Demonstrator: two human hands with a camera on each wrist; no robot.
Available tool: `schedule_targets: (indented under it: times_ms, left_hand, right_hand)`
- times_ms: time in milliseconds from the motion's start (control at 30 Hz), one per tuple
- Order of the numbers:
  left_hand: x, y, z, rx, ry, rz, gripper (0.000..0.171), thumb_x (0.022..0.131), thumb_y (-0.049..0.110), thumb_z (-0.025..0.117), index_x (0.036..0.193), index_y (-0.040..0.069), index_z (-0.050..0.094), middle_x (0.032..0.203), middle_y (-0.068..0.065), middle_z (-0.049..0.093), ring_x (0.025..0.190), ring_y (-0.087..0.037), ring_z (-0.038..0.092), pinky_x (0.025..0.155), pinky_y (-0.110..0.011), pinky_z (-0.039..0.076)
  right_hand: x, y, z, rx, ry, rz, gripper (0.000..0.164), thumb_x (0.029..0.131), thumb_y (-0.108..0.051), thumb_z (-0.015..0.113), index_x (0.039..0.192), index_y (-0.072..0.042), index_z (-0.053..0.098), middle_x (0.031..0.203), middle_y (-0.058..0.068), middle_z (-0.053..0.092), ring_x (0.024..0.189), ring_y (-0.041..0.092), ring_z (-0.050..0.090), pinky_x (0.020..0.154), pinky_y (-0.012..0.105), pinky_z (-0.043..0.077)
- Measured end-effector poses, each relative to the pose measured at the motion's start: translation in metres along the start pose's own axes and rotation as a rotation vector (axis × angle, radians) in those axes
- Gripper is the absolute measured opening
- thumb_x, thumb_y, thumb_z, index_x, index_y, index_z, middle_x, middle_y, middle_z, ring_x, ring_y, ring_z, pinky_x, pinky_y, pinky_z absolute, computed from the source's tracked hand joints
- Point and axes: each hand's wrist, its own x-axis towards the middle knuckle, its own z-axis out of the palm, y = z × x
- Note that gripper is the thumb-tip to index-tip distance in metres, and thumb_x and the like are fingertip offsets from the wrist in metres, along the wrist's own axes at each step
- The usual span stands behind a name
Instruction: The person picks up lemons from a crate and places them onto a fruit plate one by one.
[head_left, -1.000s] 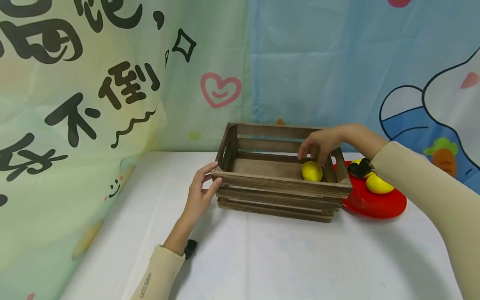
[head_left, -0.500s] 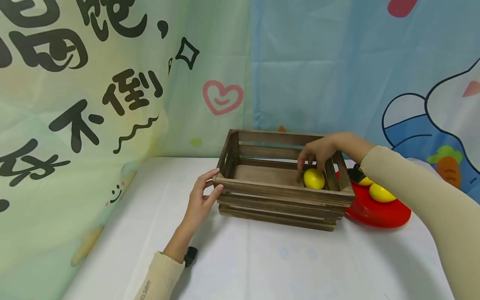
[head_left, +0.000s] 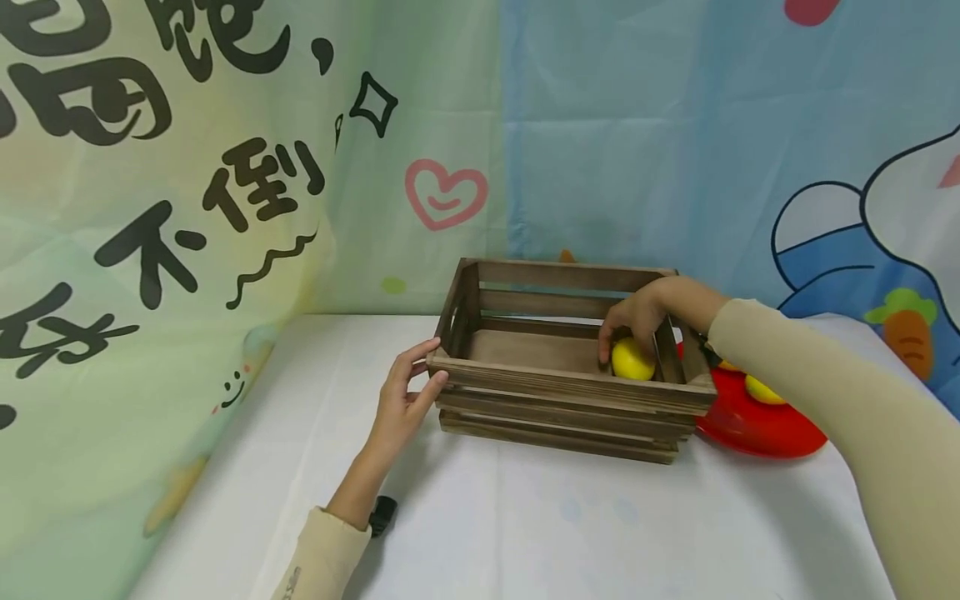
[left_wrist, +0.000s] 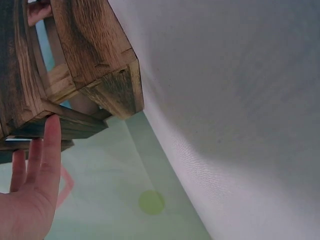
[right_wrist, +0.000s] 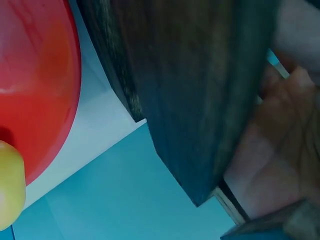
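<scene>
A brown slatted wooden crate [head_left: 555,392] stands on the white table. Inside its right end is a yellow lemon [head_left: 633,360], smooth and rounded. My right hand [head_left: 643,318] reaches over the crate's right end and grips this lemon, its fingers bent down at the left side; part of the grasp is hidden. At the crate's near left corner, my left hand [head_left: 402,392] touches the wood with fingers extended and the thumb on the front. The left wrist view shows these straight fingers [left_wrist: 49,155] against the crate's end. The right wrist view shows only part of the right palm [right_wrist: 275,155].
A red plate [head_left: 757,429] sits just right of the crate, partly under the right forearm. Yellow lemons lie on it, one of them [head_left: 763,390] partly covered by the sleeve. A printed cloth backdrop [head_left: 600,167] hangs behind the table [head_left: 525,533].
My right hand has lowered and closed around the lemon in the crate. The crate and lemon have shifted slightly to the right. My left hand stays at the crate's corner.
</scene>
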Motion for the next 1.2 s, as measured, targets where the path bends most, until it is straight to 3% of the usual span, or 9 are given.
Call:
schedule_targets:
  times_ms: [100, 333, 533, 833, 1000, 1200]
  left_hand:
    - [0.000, 0.001, 0.001, -0.007, 0.000, 0.000, 0.047, 0.097, 0.010, 0.061, 0.141, 0.019, 0.048, 0.143, -0.011, 0.046, 0.122, -0.037, 0.051, 0.074, -0.035, 0.055]
    - [0.002, 0.005, 0.000, -0.008, 0.029, -0.003, 0.045, 0.097, 0.010, 0.061, 0.140, 0.015, 0.049, 0.143, -0.012, 0.047, 0.120, -0.036, 0.053, 0.073, -0.031, 0.055]
    - [0.002, 0.004, 0.000, -0.015, 0.019, -0.015, 0.047, 0.097, 0.010, 0.061, 0.141, 0.015, 0.047, 0.144, -0.012, 0.045, 0.122, -0.036, 0.052, 0.075, -0.040, 0.055]
    - [-0.001, -0.001, 0.003, -0.001, 0.015, 0.004, 0.046, 0.097, 0.012, 0.061, 0.141, 0.018, 0.048, 0.142, -0.011, 0.046, 0.121, -0.036, 0.052, 0.075, -0.034, 0.056]
    - [-0.001, 0.001, 0.003, -0.009, 0.009, -0.010, 0.046, 0.097, 0.012, 0.061, 0.141, 0.018, 0.048, 0.143, -0.010, 0.046, 0.121, -0.035, 0.052, 0.075, -0.034, 0.055]
    - [0.000, 0.002, 0.002, -0.024, 0.018, -0.020, 0.043, 0.098, 0.012, 0.060, 0.139, 0.017, 0.050, 0.142, -0.011, 0.047, 0.121, -0.036, 0.052, 0.075, -0.044, 0.055]
  right_hand:
    - [0.001, 0.001, 0.002, 0.015, -0.027, 0.021, 0.054, 0.075, -0.003, 0.083, 0.124, -0.015, 0.063, 0.126, -0.002, 0.055, 0.111, 0.019, 0.048, 0.097, 0.040, 0.046]
    - [0.001, -0.003, -0.001, 0.015, -0.045, 0.022, 0.055, 0.073, 0.008, 0.081, 0.120, -0.014, 0.064, 0.119, 0.002, 0.055, 0.101, 0.020, 0.047, 0.089, 0.037, 0.048]
    - [0.002, -0.004, 0.000, 0.043, -0.075, 0.015, 0.053, 0.072, 0.009, 0.080, 0.118, -0.012, 0.063, 0.116, 0.001, 0.054, 0.098, 0.019, 0.047, 0.085, 0.035, 0.049]
    - [0.006, -0.001, 0.007, 0.133, -0.126, 0.011, 0.047, 0.075, 0.005, 0.081, 0.115, -0.014, 0.066, 0.117, 0.000, 0.056, 0.094, 0.015, 0.052, 0.080, 0.030, 0.052]
    - [0.008, 0.000, 0.009, 0.133, -0.134, 0.017, 0.048, 0.075, 0.002, 0.082, 0.117, -0.016, 0.066, 0.119, -0.001, 0.059, 0.098, 0.014, 0.054, 0.086, 0.031, 0.052]
    - [0.010, -0.002, 0.008, 0.147, -0.141, 0.012, 0.046, 0.076, 0.003, 0.081, 0.116, -0.015, 0.066, 0.121, 0.000, 0.057, 0.099, 0.015, 0.053, 0.087, 0.031, 0.051]
